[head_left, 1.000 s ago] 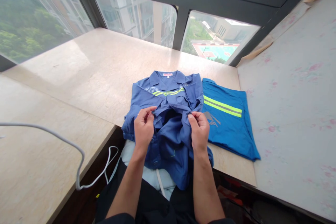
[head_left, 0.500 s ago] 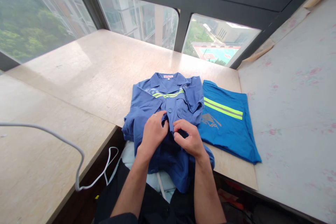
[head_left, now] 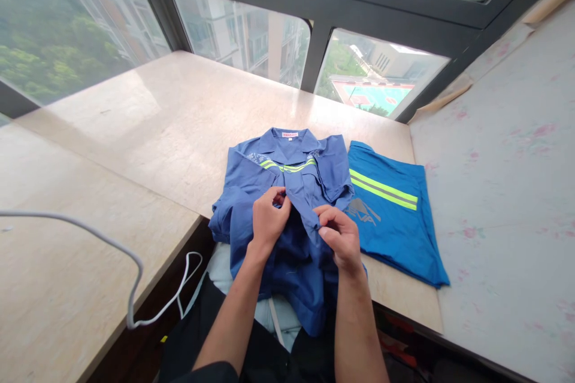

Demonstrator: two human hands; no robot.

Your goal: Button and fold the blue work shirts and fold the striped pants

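Observation:
A dark blue work shirt (head_left: 251,179) with a yellow reflective stripe lies collar-away on the beige stone ledge (head_left: 179,119), its lower part hanging over the front edge. My left hand (head_left: 268,220) is closed in a pinch on the left side of the shirt's front opening. My right hand (head_left: 340,237) is closed in a pinch on the right side of the opening, a short way from the left hand. Beside the shirt on the right lies a folded bright blue garment (head_left: 395,221) with yellow reflective stripes and a grey logo.
A white cable (head_left: 112,245) runs across the lower ledge at left and drops over its edge. Large windows (head_left: 242,30) with dark frames stand behind the ledge. A pale patterned surface (head_left: 503,191) rises at right.
My hands came together at the shirt's middle, then drew slightly apart again, each still pinching its side of the front opening. The view shifted a little.

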